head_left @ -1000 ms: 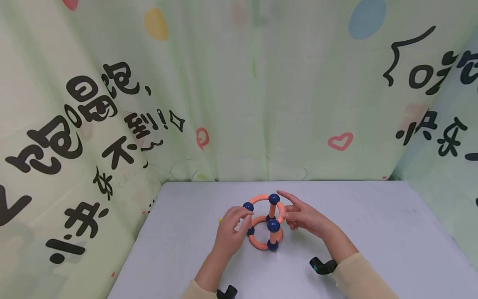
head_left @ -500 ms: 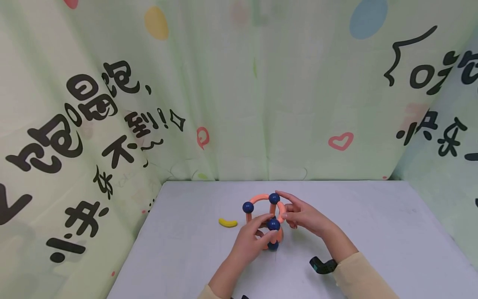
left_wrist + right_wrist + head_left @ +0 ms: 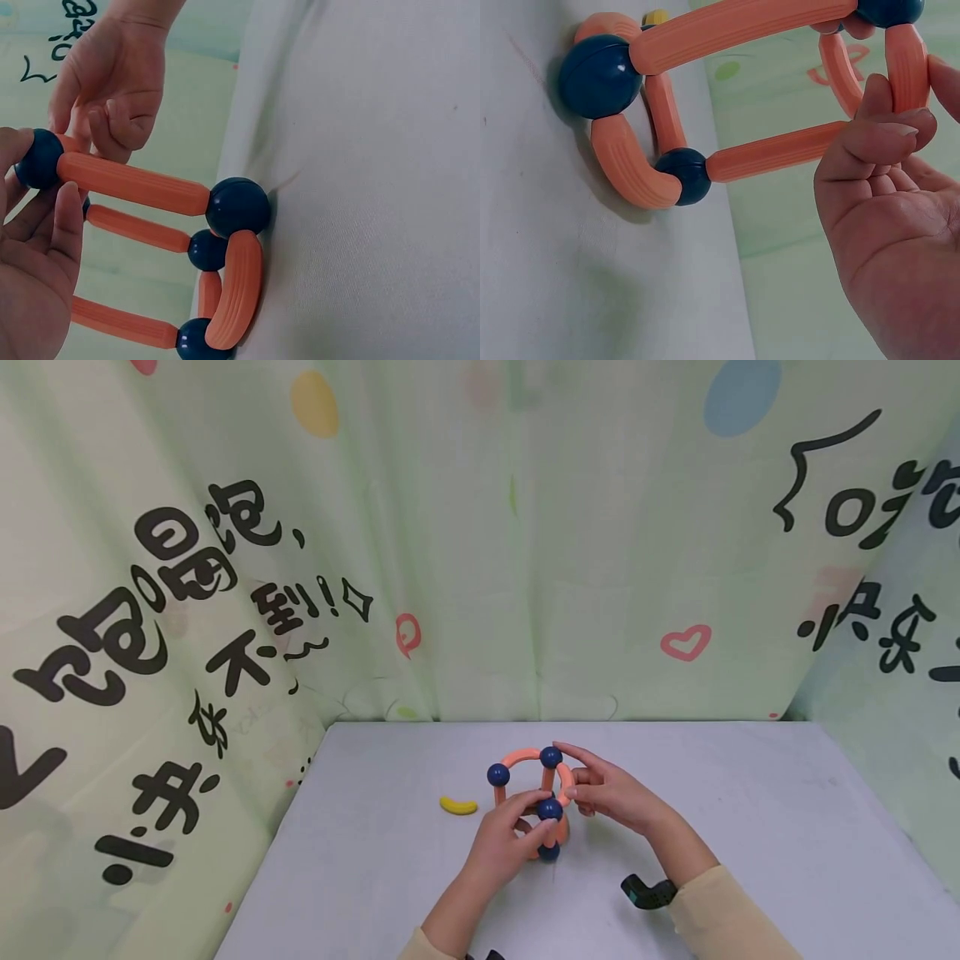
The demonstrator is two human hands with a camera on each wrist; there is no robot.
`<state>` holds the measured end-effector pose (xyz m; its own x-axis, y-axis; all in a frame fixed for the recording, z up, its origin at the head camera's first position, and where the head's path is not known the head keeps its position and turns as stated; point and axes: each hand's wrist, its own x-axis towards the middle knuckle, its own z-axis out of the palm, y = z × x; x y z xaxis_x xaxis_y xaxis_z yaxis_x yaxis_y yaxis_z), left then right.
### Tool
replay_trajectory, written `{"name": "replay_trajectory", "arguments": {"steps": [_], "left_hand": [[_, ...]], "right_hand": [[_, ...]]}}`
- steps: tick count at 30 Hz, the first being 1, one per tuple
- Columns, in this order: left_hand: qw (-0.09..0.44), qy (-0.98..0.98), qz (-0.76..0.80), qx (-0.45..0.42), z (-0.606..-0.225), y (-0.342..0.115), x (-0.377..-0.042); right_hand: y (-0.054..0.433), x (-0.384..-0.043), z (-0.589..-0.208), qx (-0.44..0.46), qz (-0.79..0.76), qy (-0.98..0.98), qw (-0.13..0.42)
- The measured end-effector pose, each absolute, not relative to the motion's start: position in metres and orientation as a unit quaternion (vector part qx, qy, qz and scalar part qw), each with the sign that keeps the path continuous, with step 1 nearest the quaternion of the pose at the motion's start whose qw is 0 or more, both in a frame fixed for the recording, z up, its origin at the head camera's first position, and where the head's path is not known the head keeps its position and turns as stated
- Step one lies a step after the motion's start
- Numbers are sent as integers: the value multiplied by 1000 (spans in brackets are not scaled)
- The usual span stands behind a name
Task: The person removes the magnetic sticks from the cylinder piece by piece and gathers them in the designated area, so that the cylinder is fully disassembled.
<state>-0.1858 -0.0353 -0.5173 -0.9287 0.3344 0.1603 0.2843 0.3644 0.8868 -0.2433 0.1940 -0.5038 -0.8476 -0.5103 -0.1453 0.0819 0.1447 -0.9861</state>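
The orange-and-blue frame [image 3: 548, 779] stands on the tabletop [image 3: 360, 893], well in from its left and right edges, between both hands. The left hand [image 3: 504, 845] pinches its near upper ball [image 3: 549, 809]; the right hand [image 3: 617, 795] grips an upper curved rod [image 3: 566, 783].

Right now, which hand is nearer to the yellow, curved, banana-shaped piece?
Left. The left hand is to the right of the yellow piece, apart from it; the right hand is farther right, gripping the frame of orange rods and dark-blue balls.
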Motion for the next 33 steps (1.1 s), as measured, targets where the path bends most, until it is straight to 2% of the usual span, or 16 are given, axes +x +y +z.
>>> {"name": "replay_trajectory", "arguments": {"steps": [33], "left_hand": [[15, 818, 537, 206, -519, -35, -187]], "right_hand": [[195, -243, -503, -149, -662, 694, 241]]}}
